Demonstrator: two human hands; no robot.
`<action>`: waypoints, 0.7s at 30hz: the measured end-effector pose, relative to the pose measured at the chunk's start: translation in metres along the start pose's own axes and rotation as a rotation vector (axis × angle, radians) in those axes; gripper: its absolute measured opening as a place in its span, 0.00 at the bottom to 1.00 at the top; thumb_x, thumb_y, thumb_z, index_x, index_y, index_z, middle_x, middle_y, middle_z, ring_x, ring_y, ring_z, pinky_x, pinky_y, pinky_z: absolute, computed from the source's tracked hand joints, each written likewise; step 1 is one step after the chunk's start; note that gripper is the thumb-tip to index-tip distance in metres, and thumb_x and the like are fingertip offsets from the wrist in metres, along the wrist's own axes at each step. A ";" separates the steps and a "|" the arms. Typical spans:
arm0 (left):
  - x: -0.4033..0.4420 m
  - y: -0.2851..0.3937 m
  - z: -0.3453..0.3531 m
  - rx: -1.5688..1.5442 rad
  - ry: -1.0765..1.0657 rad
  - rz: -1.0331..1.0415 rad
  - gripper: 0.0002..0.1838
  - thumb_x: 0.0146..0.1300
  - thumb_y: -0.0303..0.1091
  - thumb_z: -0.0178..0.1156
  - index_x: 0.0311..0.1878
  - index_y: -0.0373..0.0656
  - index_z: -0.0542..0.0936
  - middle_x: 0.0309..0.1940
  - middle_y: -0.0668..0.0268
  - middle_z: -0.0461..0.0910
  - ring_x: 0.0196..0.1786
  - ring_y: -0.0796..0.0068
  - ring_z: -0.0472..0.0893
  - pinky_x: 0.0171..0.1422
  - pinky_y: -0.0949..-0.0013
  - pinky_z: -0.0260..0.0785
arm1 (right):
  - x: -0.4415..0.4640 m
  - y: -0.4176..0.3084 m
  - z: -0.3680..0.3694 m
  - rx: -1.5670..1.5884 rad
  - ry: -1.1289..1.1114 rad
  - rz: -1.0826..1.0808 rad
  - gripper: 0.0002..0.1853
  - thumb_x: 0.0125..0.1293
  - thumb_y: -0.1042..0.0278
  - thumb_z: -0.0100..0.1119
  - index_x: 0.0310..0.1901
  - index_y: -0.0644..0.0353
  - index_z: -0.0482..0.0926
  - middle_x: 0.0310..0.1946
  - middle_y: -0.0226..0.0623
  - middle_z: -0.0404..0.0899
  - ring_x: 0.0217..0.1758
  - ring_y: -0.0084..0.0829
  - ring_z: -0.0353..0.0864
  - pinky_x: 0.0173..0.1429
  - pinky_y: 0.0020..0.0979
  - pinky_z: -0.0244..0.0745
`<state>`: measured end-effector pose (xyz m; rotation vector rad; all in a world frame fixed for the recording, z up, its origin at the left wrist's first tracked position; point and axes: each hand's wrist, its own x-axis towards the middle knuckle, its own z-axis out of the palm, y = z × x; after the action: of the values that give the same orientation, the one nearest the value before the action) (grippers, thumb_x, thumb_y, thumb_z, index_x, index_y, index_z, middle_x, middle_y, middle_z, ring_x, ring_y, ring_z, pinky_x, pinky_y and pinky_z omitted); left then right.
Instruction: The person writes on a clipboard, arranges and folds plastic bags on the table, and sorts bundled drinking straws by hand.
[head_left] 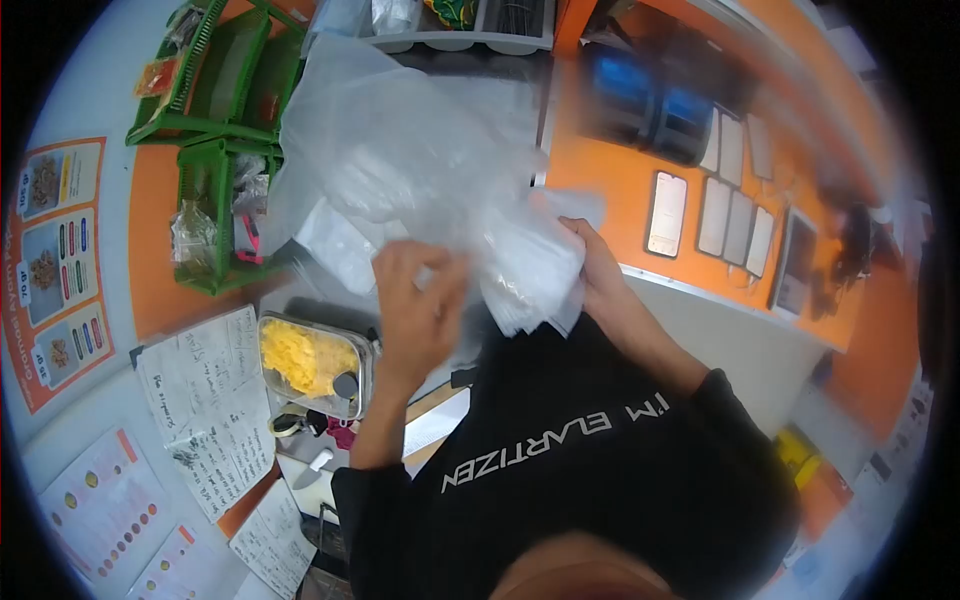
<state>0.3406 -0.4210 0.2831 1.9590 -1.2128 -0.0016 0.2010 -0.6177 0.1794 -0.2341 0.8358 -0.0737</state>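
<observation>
My right hand (592,262) grips a stack of thin, whitish clear plastic bags (530,270) by its right edge, in front of my black shirt. Close by on the left is my left hand (415,310), its fingers bent and blurred by motion. Whether anything is between them I cannot make out. A large translucent plastic bag (390,130) spreads behind both hands, with folded white plastic packs (340,245) lying in or under it.
Green baskets (210,215) with small packets stand at the left. Below them is a clear tub (315,365) of yellow food beside handwritten sheets (210,400). Several phones (666,215) lie on the orange counter (610,170) at right. A grey divided tray (455,40) sits at the back.
</observation>
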 end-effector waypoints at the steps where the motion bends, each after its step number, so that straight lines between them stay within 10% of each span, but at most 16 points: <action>1: -0.008 0.011 -0.002 0.020 -0.015 0.094 0.20 0.52 0.22 0.63 0.49 0.51 0.85 0.41 0.67 0.76 0.49 0.64 0.75 0.58 0.52 0.63 | 0.001 0.005 0.003 0.080 -0.050 -0.019 0.23 0.74 0.58 0.51 0.62 0.64 0.72 0.54 0.42 0.78 0.60 0.39 0.78 0.67 0.42 0.74; 4: -0.032 0.034 0.005 -0.018 -0.285 0.203 0.20 0.55 0.25 0.64 0.51 0.52 0.85 0.43 0.67 0.77 0.51 0.59 0.76 0.60 0.52 0.65 | 0.002 0.013 0.020 0.120 -0.105 -0.146 0.22 0.77 0.62 0.44 0.66 0.67 0.69 0.58 0.43 0.77 0.61 0.37 0.78 0.68 0.39 0.73; 10: -0.102 0.047 0.052 -0.252 -0.755 0.012 0.17 0.66 0.30 0.59 0.56 0.57 0.82 0.44 0.69 0.78 0.49 0.67 0.78 0.58 0.58 0.70 | -0.062 0.002 0.077 -1.017 -0.172 -0.586 0.26 0.77 0.67 0.43 0.73 0.67 0.62 0.68 0.45 0.71 0.69 0.36 0.71 0.75 0.34 0.64; 14: -0.107 0.011 0.046 -0.340 -0.483 -0.223 0.17 0.67 0.31 0.57 0.58 0.56 0.80 0.46 0.68 0.76 0.51 0.66 0.76 0.59 0.56 0.68 | -0.077 0.006 0.095 -1.176 -0.316 -0.867 0.28 0.75 0.66 0.51 0.73 0.65 0.63 0.67 0.45 0.71 0.69 0.34 0.71 0.75 0.33 0.65; 21: -0.106 -0.094 0.108 -0.788 0.076 -0.986 0.18 0.68 0.34 0.55 0.61 0.55 0.77 0.50 0.67 0.74 0.55 0.65 0.74 0.62 0.53 0.66 | -0.075 0.049 0.088 -0.778 -0.376 -0.272 0.32 0.76 0.58 0.56 0.74 0.59 0.55 0.70 0.43 0.63 0.74 0.34 0.62 0.77 0.40 0.60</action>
<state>0.3111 -0.3904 0.1104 1.5988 -0.0352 -0.7722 0.2147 -0.5427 0.2793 -1.0617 0.4183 0.0453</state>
